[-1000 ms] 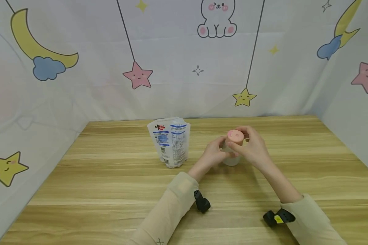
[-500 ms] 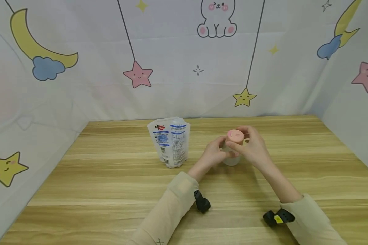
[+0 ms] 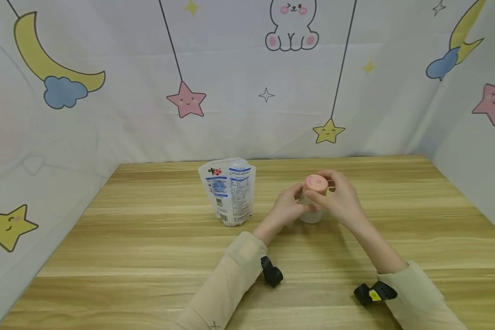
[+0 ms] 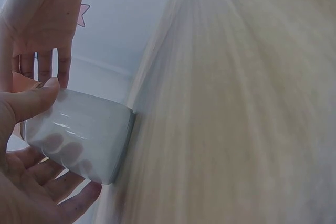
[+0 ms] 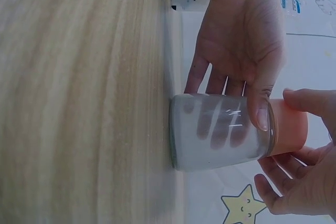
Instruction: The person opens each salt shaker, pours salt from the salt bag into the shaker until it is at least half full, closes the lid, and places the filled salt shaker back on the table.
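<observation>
A clear jar (image 5: 210, 150) with a pinkish-orange lid (image 3: 316, 182) stands upright on the wooden table. My left hand (image 3: 288, 207) grips the jar's body from the left; its fingers show through the wall in the right wrist view. My right hand (image 3: 343, 198) holds the lid from the right, thumb on the near side and fingers behind. The lid sits on the jar's mouth. In the left wrist view the jar (image 4: 86, 132) looks see-through, and I cannot tell what, if anything, is in it.
A white plastic pouch (image 3: 231, 192) with blue and black print stands left of the jar. Behind the wooden table (image 3: 148, 256) hangs a white curtain (image 3: 231, 128) printed with stars and moons. Each wrist wears a black camera (image 3: 271, 272).
</observation>
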Available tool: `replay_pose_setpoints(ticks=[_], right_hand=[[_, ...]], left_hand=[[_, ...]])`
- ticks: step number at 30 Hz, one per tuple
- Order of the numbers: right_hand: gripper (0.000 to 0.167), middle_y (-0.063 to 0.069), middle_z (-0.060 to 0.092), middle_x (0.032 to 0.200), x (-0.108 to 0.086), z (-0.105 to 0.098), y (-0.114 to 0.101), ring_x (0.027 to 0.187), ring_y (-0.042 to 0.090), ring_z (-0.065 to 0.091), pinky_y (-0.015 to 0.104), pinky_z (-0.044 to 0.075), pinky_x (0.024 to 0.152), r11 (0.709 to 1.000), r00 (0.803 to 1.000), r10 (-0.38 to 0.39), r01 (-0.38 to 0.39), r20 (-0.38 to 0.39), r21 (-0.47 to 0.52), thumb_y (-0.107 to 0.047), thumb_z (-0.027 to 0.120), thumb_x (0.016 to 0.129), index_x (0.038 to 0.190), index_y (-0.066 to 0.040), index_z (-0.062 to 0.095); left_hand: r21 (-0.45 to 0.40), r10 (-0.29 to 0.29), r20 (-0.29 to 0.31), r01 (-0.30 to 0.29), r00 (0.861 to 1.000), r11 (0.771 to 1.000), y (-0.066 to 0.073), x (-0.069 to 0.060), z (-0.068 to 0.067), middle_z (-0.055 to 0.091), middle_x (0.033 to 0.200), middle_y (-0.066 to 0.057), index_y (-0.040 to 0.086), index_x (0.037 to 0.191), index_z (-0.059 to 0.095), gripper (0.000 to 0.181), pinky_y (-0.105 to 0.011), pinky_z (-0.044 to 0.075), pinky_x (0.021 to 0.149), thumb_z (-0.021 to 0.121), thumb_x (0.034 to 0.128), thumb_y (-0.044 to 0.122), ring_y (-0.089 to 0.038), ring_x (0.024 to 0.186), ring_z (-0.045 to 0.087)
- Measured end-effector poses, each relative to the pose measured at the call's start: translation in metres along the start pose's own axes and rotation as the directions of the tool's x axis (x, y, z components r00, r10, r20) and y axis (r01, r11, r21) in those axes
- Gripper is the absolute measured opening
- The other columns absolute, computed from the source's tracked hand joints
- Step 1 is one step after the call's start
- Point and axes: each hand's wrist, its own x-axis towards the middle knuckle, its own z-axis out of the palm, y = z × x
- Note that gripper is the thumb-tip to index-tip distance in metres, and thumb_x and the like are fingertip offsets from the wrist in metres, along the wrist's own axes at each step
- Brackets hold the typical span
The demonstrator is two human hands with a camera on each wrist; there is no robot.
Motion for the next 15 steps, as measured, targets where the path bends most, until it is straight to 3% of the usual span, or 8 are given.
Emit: replay_pose_setpoints(ticks=[15], right_hand=[[0.053,0.020,0.054,0.127,0.0010,-0.0011,-0.0026,0.112,0.033,0.052,0.047,0.039,0.097,0.999,0.999,-0.035,0.035,0.011,-0.011,-0.019,0.071,0.086,0.130,0.002,0.051]], left_hand=[[0.008,-0.005,-0.004,0.005,1.000,1.000,0.0004,0.0006,0.0004,0.053,0.143,-0.005,0.018,0.133,0.055,0.058,-0.048,0.040,0.108,0.077,0.0793,0.024,-0.030,0.134,0.047]])
